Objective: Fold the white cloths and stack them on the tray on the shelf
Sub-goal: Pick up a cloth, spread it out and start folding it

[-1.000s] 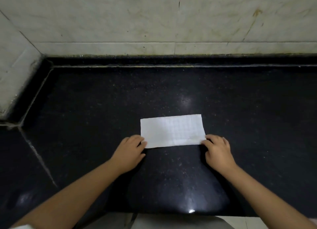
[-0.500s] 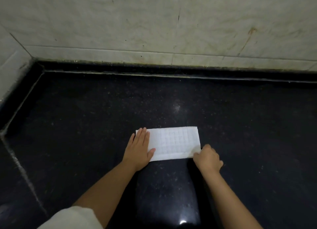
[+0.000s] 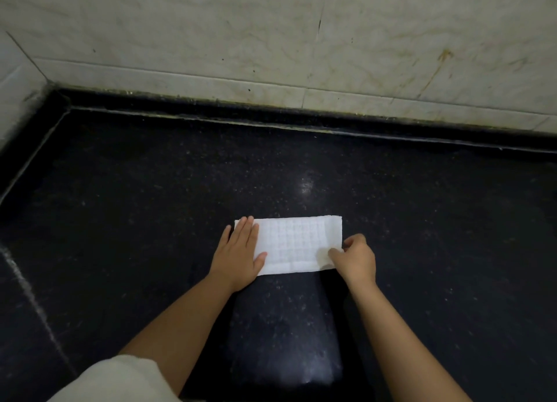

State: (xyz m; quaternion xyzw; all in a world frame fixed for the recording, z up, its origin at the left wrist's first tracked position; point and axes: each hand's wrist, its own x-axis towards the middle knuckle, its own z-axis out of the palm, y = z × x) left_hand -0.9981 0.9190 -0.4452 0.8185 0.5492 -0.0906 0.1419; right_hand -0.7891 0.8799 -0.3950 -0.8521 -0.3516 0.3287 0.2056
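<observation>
A white cloth point(image 3: 297, 243) with a grid texture lies folded into a long rectangle on the black stone counter point(image 3: 150, 205). My left hand point(image 3: 239, 255) lies flat on the cloth's left end, fingers straight, pressing it down. My right hand point(image 3: 355, 258) pinches the cloth's near right corner between thumb and fingers. No tray or shelf is in view.
A pale marble wall point(image 3: 271, 39) runs along the back of the counter and turns the corner at the far left. A seam in the stone point(image 3: 33, 299) crosses the counter at the left. A white sleeve point(image 3: 120, 380) shows at the bottom left.
My left hand moved from the cloth's near left corner onto its left end and flattened. My right hand closed on the near right corner. The view shifted forward and tilted.
</observation>
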